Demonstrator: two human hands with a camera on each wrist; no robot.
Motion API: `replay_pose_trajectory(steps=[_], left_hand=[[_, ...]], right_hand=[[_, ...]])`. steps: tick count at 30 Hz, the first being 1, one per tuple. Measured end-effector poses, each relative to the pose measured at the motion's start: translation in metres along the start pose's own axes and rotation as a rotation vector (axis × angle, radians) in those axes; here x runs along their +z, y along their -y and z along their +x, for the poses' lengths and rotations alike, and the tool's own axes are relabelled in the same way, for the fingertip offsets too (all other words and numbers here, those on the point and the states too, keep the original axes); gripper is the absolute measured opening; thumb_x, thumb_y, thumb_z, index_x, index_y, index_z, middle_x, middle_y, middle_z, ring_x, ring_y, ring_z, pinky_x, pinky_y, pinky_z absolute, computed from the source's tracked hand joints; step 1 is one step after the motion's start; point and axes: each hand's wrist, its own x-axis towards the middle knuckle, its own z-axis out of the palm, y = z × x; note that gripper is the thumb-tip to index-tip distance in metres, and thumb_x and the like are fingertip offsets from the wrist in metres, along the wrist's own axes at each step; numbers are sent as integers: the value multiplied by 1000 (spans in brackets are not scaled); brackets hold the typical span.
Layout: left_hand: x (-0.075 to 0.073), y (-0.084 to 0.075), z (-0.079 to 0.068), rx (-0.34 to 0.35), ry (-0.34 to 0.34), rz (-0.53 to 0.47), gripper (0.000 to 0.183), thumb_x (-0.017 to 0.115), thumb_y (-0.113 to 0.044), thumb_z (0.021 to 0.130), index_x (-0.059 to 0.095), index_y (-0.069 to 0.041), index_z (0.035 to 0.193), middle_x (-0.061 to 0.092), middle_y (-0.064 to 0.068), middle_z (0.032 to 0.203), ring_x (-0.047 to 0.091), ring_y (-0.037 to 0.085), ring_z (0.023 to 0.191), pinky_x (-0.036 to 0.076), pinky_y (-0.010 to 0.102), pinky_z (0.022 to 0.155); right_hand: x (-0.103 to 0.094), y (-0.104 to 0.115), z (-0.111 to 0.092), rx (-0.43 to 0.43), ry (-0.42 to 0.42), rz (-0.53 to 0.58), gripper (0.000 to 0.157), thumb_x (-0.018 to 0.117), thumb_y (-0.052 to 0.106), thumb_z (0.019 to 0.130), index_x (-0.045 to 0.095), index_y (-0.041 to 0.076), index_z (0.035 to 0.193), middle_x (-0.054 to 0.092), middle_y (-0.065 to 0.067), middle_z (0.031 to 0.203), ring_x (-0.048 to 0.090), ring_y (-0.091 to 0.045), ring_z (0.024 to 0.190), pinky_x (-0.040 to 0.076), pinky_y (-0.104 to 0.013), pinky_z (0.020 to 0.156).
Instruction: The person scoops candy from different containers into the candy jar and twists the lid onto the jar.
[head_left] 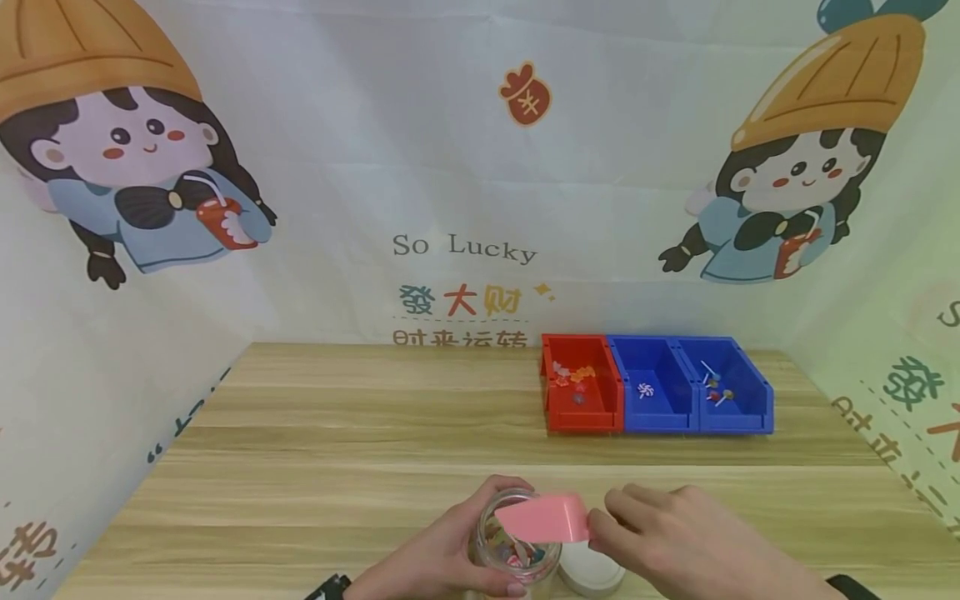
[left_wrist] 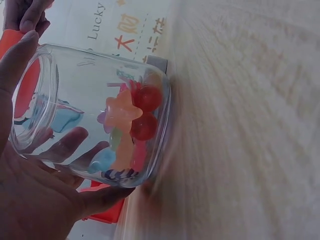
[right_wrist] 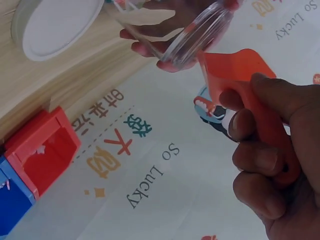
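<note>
My left hand (head_left: pixel 465 546) grips a clear glass jar (left_wrist: pixel 75 115), its fingers around the side. Inside lie small colourful pieces, among them an orange star (left_wrist: pixel 122 112) and red balls (left_wrist: pixel 148 98), gathered at the bottom. In my right hand (right_wrist: pixel 280 150) is the handle of a pink scoop (head_left: pixel 547 518), which looks orange-red in the wrist views. The scoop is tilted, its front edge over the jar's open mouth. A round white lid (head_left: pixel 592 568) lies on the table beside the jar.
At the back right stand a red bin (head_left: pixel 585 423) and two joined blue bins (head_left: pixel 660 421). The red one holds several small orange and pink pieces, the blue ones a small white striped piece and several small sticks. A printed cloth (head_left: pixel 337 167) hangs behind the wooden table (head_left: pixel 337 433).
</note>
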Motion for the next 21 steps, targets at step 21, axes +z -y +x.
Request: replay_pose_trajectory(steps=[21], left_hand=[[-38, -10, 18, 221, -67, 310, 74, 47, -54, 94, 14, -25, 154, 29, 4, 154, 30, 32, 141, 33, 60, 108]], right_hand=[[24, -29, -4, 152, -342, 187, 10, 62, 18, 93, 58, 26, 90, 44, 23, 68, 35, 12, 58, 28, -3, 52]])
